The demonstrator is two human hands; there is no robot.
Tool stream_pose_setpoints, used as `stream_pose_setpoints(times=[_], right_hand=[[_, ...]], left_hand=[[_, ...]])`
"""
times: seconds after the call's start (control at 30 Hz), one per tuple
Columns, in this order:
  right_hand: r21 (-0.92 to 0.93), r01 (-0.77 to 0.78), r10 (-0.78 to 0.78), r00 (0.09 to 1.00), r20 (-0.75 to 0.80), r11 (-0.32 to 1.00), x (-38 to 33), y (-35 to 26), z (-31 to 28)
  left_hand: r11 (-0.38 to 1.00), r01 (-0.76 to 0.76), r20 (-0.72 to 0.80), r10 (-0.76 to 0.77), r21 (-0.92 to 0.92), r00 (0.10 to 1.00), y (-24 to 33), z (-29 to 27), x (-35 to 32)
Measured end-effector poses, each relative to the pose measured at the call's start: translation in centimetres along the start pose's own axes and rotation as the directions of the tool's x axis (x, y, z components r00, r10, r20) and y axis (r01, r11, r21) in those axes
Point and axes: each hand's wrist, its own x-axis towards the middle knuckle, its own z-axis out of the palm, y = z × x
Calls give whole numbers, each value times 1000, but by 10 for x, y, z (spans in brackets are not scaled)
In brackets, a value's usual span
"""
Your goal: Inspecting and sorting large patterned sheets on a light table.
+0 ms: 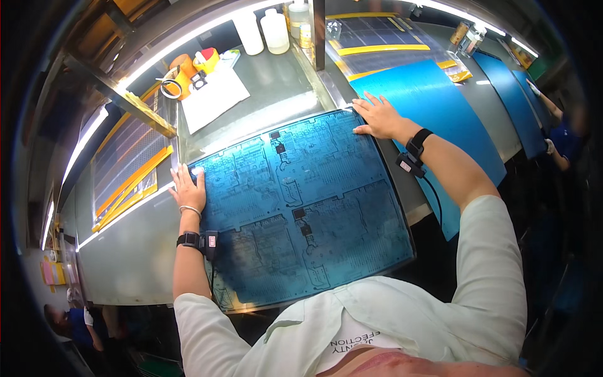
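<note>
A large blue panel (339, 163) with dark circuit patterns lies in front of me, its near edge close to my body. My left hand (190, 191) is at the panel's left edge near the far corner, fingers stretched and thumb on the rim. At the far right corner, my right hand (377, 118) lies with spread fingers touching the edge. Neither hand is wrapped round anything that I can see. Both wrists wear black straps with small devices.
A plain blue sheet (427, 107) lies to the right, beside a clear patterned film with yellow strips (383, 49). Another film (129, 163) is at the left. Tape rolls (182, 66), white paper (217, 97) and bottles (275, 32) stand farther back. Other people work at both sides.
</note>
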Motion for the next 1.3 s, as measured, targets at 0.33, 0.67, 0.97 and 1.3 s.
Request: stream_pose_setpoints(times=[0.33,0.67,0.97,1.3], right_hand=[[200,105,-60,974,-216,974,-121,-36,17],[477,-113,251,939,-234,872,-332,-144,9],[918,-133,477,877,-66,373,-289,-137,16],[805,-122,278,900,337,-580,-287,-123,53]], left_hand=[[991,78,-1,-78,108,997,1,3,-5],[970,111,-129,-85,217,988,12,-13,-14],[978,-129,-19,134,162,991,-47,-22,-150],[691,476,62,-533,-544,844,-49,-73,-339]])
